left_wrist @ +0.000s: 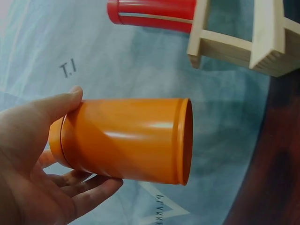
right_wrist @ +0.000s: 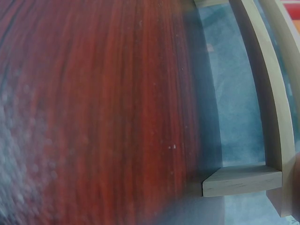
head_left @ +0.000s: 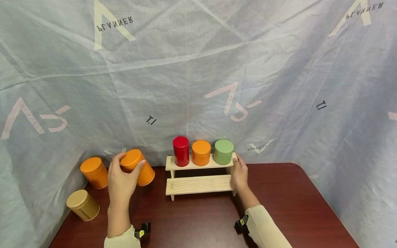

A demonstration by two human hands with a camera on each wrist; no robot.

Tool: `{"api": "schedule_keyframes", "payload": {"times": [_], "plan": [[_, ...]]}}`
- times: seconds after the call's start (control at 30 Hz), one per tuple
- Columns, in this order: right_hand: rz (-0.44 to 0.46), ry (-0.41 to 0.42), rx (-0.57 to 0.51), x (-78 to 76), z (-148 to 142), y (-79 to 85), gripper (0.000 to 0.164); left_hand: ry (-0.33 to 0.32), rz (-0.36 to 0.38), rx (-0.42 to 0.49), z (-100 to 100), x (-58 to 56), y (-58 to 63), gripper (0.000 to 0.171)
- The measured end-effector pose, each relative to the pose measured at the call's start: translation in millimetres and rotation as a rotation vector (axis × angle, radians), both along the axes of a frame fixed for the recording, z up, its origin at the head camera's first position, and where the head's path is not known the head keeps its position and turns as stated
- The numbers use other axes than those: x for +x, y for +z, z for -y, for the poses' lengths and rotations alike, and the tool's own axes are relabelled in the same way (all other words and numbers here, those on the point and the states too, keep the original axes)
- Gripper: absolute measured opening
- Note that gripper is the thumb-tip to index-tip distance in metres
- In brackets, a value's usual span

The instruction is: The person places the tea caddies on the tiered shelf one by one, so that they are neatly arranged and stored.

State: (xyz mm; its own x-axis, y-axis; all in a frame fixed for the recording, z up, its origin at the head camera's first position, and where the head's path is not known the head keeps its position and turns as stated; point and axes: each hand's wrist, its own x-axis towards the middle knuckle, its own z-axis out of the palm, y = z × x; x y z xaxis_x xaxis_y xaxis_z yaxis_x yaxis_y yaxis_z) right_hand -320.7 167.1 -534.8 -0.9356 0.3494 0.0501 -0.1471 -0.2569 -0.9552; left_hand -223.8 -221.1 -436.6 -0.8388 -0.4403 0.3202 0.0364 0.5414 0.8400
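My left hand (head_left: 122, 181) grips an orange canister (head_left: 145, 174) around its lidded end, thumb on one side and fingers on the other. In the head view the canister leans, its base toward the lower right. The left wrist view shows its smooth side (left_wrist: 126, 138) and bottom rim. My right hand (head_left: 241, 175) holds the right end of a two-tier wooden display stand (head_left: 198, 185); some of its fingers are hidden. On the upper tier stand a red canister (head_left: 181, 151), a shorter orange canister (head_left: 201, 153) and a green canister (head_left: 223, 152), left to right.
Left of my left hand, another orange canister (head_left: 94, 173) and a gold canister (head_left: 83, 205) stand on the dark red wooden table (head_left: 198, 220). A grey printed cloth (head_left: 186, 69) hangs behind the table and at its sides. The lower tier is bare wood.
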Motion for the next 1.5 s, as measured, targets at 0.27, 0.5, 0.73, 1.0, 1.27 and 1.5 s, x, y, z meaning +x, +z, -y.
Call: {"api": "schedule_keyframes", "payload": {"times": [0.27,0.5,0.73,1.0,1.27,1.5], "plan": [[-0.019,-0.012,0.006,0.8,0,1.3,0.049,-0.072,0.015,-0.003,-4,8.6,14.5,0.087],[-0.010,-0.003,0.015,0.7,-1,-0.3,0.050,-0.153,0.039,-0.042,-8,12.1,18.6,0.085],[-0.005,0.007,0.012,2.0,0,-1.8,0.050,-0.207,0.001,-0.112,-14,12.6,19.6,0.078],[-0.035,0.030,-0.040,0.3,-1,-0.4,0.049,-0.282,-0.024,-0.131,-21,11.8,20.7,0.073],[0.018,0.088,-0.082,-4.1,-6,2.6,0.052,-0.334,-0.031,-0.143,-31,10.9,22.2,0.072],[0.040,0.242,-0.113,-7.8,-16,7.3,0.061,-0.391,0.001,-0.140,-42,11.0,23.4,0.073]]}}
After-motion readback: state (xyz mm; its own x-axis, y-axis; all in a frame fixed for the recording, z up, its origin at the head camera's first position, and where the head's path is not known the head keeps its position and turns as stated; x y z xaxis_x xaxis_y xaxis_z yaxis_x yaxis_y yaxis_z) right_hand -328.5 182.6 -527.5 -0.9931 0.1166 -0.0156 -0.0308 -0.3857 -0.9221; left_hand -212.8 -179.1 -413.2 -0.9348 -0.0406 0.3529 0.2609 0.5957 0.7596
